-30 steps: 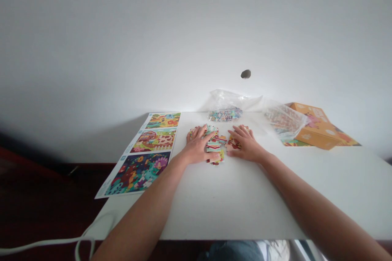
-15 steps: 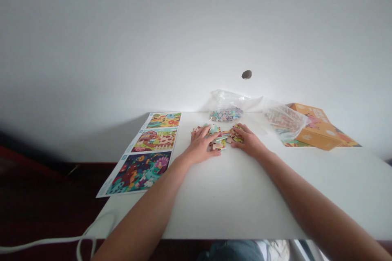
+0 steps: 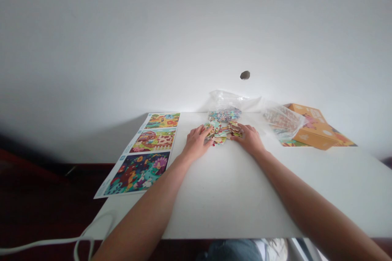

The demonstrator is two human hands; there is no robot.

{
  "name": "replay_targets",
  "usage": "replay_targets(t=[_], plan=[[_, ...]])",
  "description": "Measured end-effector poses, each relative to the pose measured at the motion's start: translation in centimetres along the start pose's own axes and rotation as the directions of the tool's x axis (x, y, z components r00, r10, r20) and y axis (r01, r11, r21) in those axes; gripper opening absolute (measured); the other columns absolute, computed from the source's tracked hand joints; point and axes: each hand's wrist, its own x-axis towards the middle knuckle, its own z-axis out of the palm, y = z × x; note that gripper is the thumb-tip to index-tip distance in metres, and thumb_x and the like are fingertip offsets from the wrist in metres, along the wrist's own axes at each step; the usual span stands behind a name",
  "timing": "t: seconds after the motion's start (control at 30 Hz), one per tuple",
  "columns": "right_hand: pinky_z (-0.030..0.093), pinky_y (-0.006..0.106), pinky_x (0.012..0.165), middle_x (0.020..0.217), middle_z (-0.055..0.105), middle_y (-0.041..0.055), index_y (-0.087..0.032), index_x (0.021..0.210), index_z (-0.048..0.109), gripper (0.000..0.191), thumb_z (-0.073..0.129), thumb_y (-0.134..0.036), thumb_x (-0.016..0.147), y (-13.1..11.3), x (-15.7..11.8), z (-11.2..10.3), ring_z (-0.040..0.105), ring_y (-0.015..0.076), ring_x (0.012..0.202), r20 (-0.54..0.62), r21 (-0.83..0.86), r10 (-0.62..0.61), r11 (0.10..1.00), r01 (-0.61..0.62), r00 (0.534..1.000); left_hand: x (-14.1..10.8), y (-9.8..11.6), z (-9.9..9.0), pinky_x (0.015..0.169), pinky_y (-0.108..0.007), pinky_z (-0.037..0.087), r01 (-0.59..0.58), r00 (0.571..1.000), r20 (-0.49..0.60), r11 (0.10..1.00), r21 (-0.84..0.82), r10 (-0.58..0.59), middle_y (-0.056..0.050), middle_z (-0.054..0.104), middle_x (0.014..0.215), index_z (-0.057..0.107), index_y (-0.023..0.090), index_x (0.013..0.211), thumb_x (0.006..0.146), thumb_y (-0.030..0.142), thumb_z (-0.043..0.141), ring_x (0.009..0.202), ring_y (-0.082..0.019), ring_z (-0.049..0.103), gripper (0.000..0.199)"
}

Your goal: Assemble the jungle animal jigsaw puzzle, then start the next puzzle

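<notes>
Left hand (image 3: 196, 143), right hand (image 3: 249, 139), fingers slightly apart, cupped against both sides of flat cardboard puzzle pieces (image 3: 222, 132); crinkly clear plastic bag (image 3: 225, 104) just beyond the fingertips.

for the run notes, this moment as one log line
left hand: at jigsaw puzzle pieces | right hand: at same pile | behind: plastic bag of pieces
</notes>
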Motion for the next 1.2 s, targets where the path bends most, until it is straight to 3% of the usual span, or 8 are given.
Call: replay_targets(t=[0.17,0.3,0.37,0.5,0.6,0.73,0.93,1.2], plan=[[0.045,0.040,0.096,0.124,0.061,0.0140,-0.019,0.145,0.045,0.070,0.065,-0.047,0.084,0.2,0.0,-0.3,0.058,0.0282,0.111,-0.030,0.061,0.013,0.998,-0.012,0.999,0.1,-0.3,-0.8,0.113,-0.045,0.036,-0.018,1.000,-0.012,0.995,-0.095,0.017,-0.012,0.046,0.150,0.019,0.025,0.157,0.085,0.040,0.063,0.136,-0.029,0.045,0.086],[0.046,0.043,0.095,0.120,0.060,0.0164,-0.018,0.141,0.050,0.074,0.068,-0.055,0.079,0.0,-0.6,-1.2,0.058,0.0319,0.112,-0.052,-0.008,0.055,0.998,-0.055,0.997,0.4,-1.4,-1.4,0.108,-0.053,0.036,0.329,0.941,-0.055,0.940,-0.088,-0.335,-0.020,0.053,0.142,0.029,0.014,0.153,0.081,0.052,0.064,0.133,-0.037,0.047,0.088],[0.047,0.041,0.092,0.113,0.062,0.0149,-0.018,0.135,0.056,0.066,0.068,-0.052,0.080,-0.4,-0.8,-1.5,0.061,0.0299,0.104,-0.063,-0.014,0.078,0.997,-0.079,0.995,0.5,-1.8,-1.4,0.108,-0.053,0.036,0.378,0.922,-0.046,0.921,-0.091,-0.384,-0.015,0.062,0.133,0.040,0.017,0.147,0.081,0.048,0.065,0.128,-0.035,0.052,0.077],[0.049,0.034,0.083,0.101,0.064,0.0086,-0.022,0.119,0.067,0.042,0.066,-0.043,0.083,-1.1,-1.1,-1.5,0.064,0.0230,0.088,-0.090,0.036,0.068,0.997,-0.065,0.994,0.7,-1.6,-1.0,0.103,-0.047,0.042,0.300,0.952,-0.044,0.953,-0.033,-0.302,-0.008,0.068,0.125,0.058,0.024,0.131,0.081,0.037,0.066,0.122,-0.031,0.057,0.052],[0.048,0.032,0.081,0.097,0.065,0.0068,-0.022,0.113,0.071,0.034,0.064,-0.039,0.084,-1.5,-1.2,-1.4,0.064,0.0210,0.085,-0.091,0.067,0.031,0.997,-0.025,0.995,0.8,-1.5,-0.9,0.101,-0.042,0.045,0.282,0.957,-0.058,0.958,-0.061,-0.285,-0.007,0.068,0.126,0.060,0.024,0.127,0.081,0.036,0.068,0.119,-0.028,0.060,0.048],[0.048,0.032,0.081,0.095,0.067,0.0070,-0.022,0.111,0.072,0.033,0.064,-0.039,0.084,-1.6,-1.2,-1.4,0.065,0.0209,0.085,-0.085,0.085,0.013,0.996,-0.006,0.996,0.8,-2.1,-0.6,0.101,-0.036,0.047,0.277,0.948,-0.119,0.948,-0.156,-0.296,-0.007,0.066,0.128,0.056,0.023,0.133,0.079,0.027,0.070,0.117,-0.024,0.062,0.056],[0.048,0.031,0.080,0.095,0.067,0.0058,-0.021,0.108,0.072,0.032,0.064,-0.041,0.084,-1.3,-1.2,-1.0,0.065,0.0201,0.083,-0.105,0.117,-0.016,0.993,0.029,0.994,1.0,-2.6,-0.3,0.101,-0.033,0.050,0.124,0.968,-0.194,0.974,-0.188,-0.161,-0.008,0.063,0.120,0.055,0.020,0.132,0.075,0.012,0.068,0.112,-0.022,0.063,0.059],[0.048,0.031,0.076,0.091,0.068,0.0051,-0.020,0.104,0.073,0.032,0.062,-0.043,0.084,-1.2,-1.1,-0.7,0.064,0.0192,0.078,-0.119,0.139,-0.028,0.989,0.044,0.993,1.2,-3.0,0.0,0.096,-0.035,0.052,0.175,0.944,-0.238,0.960,-0.218,-0.226,-0.008,0.066,0.118,0.059,0.020,0.129,0.081,0.016,0.065,0.102,-0.021,0.066,0.049]])
